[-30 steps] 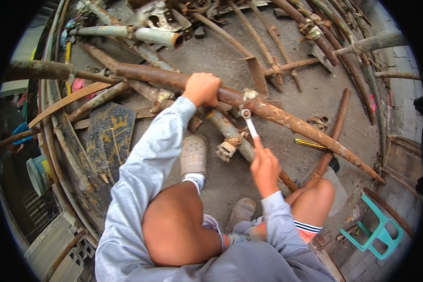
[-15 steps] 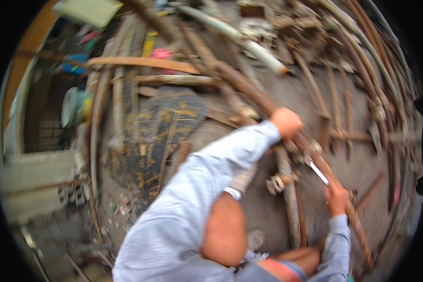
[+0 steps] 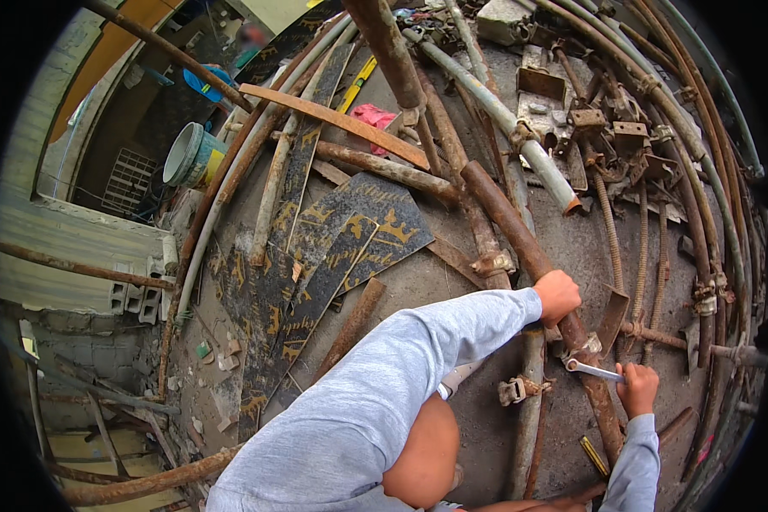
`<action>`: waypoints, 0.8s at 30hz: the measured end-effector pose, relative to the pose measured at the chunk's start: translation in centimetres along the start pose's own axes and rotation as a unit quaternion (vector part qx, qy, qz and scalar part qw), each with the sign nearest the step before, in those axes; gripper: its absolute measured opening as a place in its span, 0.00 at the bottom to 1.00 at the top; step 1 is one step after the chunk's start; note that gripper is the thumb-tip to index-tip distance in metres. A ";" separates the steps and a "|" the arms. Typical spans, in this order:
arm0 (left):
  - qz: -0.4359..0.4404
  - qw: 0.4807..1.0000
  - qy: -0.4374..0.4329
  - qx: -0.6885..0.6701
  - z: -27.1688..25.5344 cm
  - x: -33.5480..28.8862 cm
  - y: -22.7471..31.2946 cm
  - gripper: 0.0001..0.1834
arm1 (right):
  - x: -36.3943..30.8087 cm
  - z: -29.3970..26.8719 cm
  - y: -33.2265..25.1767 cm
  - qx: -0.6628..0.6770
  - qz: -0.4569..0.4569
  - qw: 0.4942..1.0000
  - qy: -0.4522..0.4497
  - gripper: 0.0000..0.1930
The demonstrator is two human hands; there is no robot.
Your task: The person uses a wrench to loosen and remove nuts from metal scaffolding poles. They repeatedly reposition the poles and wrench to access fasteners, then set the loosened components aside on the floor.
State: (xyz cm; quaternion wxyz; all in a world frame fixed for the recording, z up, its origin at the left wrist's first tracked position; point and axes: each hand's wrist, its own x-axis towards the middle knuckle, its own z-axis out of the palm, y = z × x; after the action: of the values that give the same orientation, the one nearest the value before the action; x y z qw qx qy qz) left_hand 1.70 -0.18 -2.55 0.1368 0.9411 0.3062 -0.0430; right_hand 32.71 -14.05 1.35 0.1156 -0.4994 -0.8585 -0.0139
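Nearest the camera, a bent bare knee point(image 3: 422, 452) and a grey sleeve point(image 3: 375, 401) fill the lower middle, the sleeve running up to the left hand point(image 3: 558, 294). That hand is wrapped around a long rusty pipe point(image 3: 529, 247) — fingers closed over it, gripping it just above a metal clamp point(image 3: 582, 346) fixed on the same pipe. Below and to the right of the clamp, the right hand point(image 3: 638, 388) is closed around the handle of a silver wrench point(image 3: 596, 369), whose head sits right at the clamp, touching it as far as can be told.

Left of the rusty pipe, a paler pipe point(image 3: 531, 401) lies nearly parallel, carrying its own coupler point(image 3: 519, 390). Just right of the pipe's lower end, near the right sleeve, a small yellow-and-black tool point(image 3: 595, 455) lies on the concrete floor point(image 3: 478, 427).

Further left of the pipe, dark boards with gold crown patterns point(image 3: 333, 247) lie fanned on the ground. Beyond the pipe's upper end, a grey tube point(image 3: 503, 115) slants across, with a pink rag point(image 3: 374, 117) to its left — and a heap of rusty brackets point(image 3: 610, 128) to its right. Far left of the pipe, a pale blue bucket point(image 3: 192, 155) lies on its side.
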 end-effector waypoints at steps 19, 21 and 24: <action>0.011 1.000 0.005 0.010 -1.2 0.3 0.1 0.16 | -3.9 -6.2 -22.5 0.265 0.440 0.858 0.022 0.17; 0.026 0.999 -0.039 0.004 -1.9 0.5 -0.3 0.20 | -3.3 -5.0 -25.5 0.265 0.512 0.816 0.042 0.20; -0.018 0.997 -0.066 0.024 -2.8 -0.1 -0.4 0.18 | -3.7 -2.2 -27.4 0.263 0.497 0.823 0.076 0.21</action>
State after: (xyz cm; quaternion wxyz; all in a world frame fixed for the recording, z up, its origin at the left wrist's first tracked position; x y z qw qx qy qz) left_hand 1.39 0.85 0.10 0.1329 0.9336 0.3122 -0.1152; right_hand 11.32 -31.23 5.22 0.2987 -0.8064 -0.4537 0.2339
